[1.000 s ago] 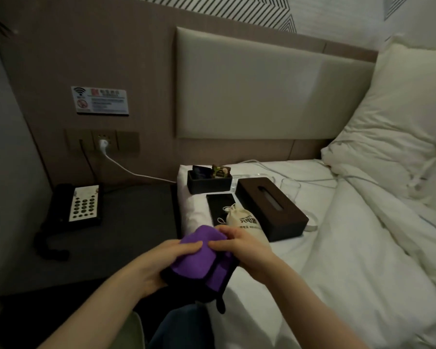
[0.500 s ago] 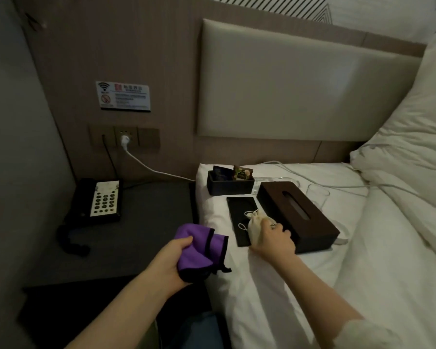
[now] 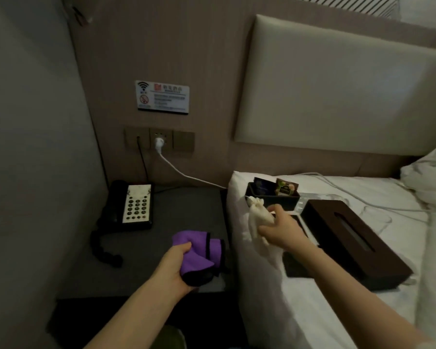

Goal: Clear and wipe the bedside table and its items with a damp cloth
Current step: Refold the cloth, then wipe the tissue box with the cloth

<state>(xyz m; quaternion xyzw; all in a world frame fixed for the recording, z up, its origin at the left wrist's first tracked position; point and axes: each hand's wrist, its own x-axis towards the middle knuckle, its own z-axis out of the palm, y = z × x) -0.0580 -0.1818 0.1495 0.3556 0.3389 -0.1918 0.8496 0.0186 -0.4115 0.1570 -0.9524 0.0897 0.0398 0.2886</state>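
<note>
The clearing is looking largely done: the bedside table is carrying only the telephone at its back left corner, while the tissue box, the small black tray of sachets and a dark flat item are lying on the bed, near its left edge. The right hand is gripping a small cream pouch above that edge, fingers curled round it. The left hand is clutching the bunched purple cloth over the table's front right corner. Wiping is probably what remains, for the top and for each of the items. The tabletop is dark grey, wedged between a grey wall and the mattress. A white cable is running from the wall socket across to the bed, below a small notice. The room is dim.
</note>
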